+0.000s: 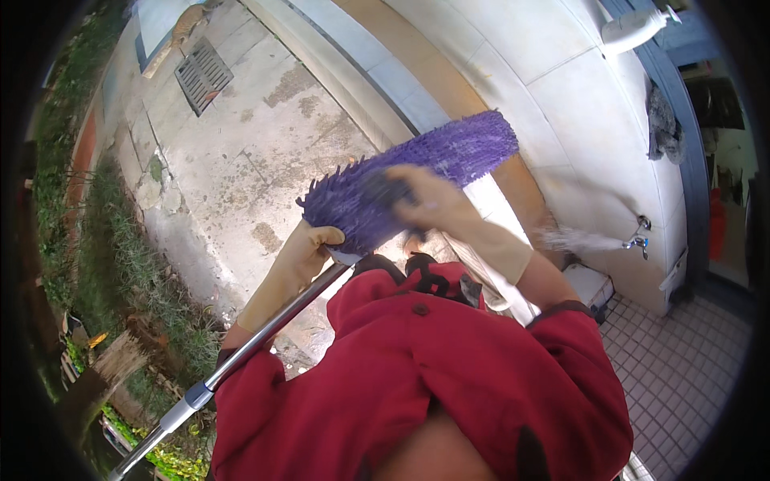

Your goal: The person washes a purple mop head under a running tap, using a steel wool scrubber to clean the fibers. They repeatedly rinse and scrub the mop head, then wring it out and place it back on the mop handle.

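Observation:
A flat mop head with purple chenille pile [469, 141] is held up before me, pile side up. My left hand [310, 249], in a cream rubber glove, grips its near left end, thumb on top. The mop's metal pole [264, 337] runs from under the head down to the lower left, past my left forearm. My right hand [424, 201], in a matching glove and blurred, holds a dark brush-like object [385, 189] against the pile; its exact kind is unclear.
Water sprays leftward from a metal wall tap [636, 242] at the right. A white bottle [634, 30] and a grey cloth [665, 126] are by the tiled wall. A drain grate [203, 75] lies in the stained concrete, with a tabby cat [189, 23] near it. Plants line the left.

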A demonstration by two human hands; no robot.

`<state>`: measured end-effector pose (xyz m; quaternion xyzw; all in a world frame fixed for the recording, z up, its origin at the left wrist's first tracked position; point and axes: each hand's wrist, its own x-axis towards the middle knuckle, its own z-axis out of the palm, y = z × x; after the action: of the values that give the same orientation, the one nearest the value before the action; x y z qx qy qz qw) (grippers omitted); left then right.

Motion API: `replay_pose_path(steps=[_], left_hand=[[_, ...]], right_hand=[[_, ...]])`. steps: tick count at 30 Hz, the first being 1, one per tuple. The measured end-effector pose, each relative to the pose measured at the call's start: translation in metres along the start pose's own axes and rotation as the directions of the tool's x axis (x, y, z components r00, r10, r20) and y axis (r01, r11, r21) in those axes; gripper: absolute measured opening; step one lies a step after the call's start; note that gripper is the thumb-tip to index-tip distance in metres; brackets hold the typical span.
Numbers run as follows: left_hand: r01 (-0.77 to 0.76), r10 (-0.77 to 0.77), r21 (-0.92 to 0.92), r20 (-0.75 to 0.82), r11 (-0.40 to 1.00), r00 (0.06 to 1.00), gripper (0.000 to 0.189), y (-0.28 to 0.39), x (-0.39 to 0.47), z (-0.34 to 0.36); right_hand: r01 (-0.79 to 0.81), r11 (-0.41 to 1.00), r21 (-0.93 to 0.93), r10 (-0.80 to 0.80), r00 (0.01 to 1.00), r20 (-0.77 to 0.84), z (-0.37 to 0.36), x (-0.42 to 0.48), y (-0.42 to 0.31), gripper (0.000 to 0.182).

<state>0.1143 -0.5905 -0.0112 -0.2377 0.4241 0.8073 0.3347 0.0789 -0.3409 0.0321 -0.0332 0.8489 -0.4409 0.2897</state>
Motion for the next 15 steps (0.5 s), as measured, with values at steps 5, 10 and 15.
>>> replay_pose_path(steps=[5, 10, 15], left_hand=[[0.024, -0.019, 0.042, -0.102, 0.999, 0.995, 0.06, 0.001, -0.005, 0.003], [-0.117, 0.43, 0.805, -0.181, 0.582, 0.885, 0.052, 0.026, -0.024, 0.027], [-0.582, 0.308, 0.691, 0.717, -0.428, 0.625, 0.033, 0.067, -0.019, 0.019]], right_hand=[[-0.094, 0.982, 0.166, 0.13, 0.967, -0.219, -0.049, 0.043, 0.11, 0.051], [-0.106, 0.994, 0.027, 0.109, 0.934, -0.34, -0.035, 0.062, 0.121, 0.059], [-0.204, 0.979, 0.019, 0.2, 0.935, -0.294, -0.039, 0.061, 0.111, 0.06]])
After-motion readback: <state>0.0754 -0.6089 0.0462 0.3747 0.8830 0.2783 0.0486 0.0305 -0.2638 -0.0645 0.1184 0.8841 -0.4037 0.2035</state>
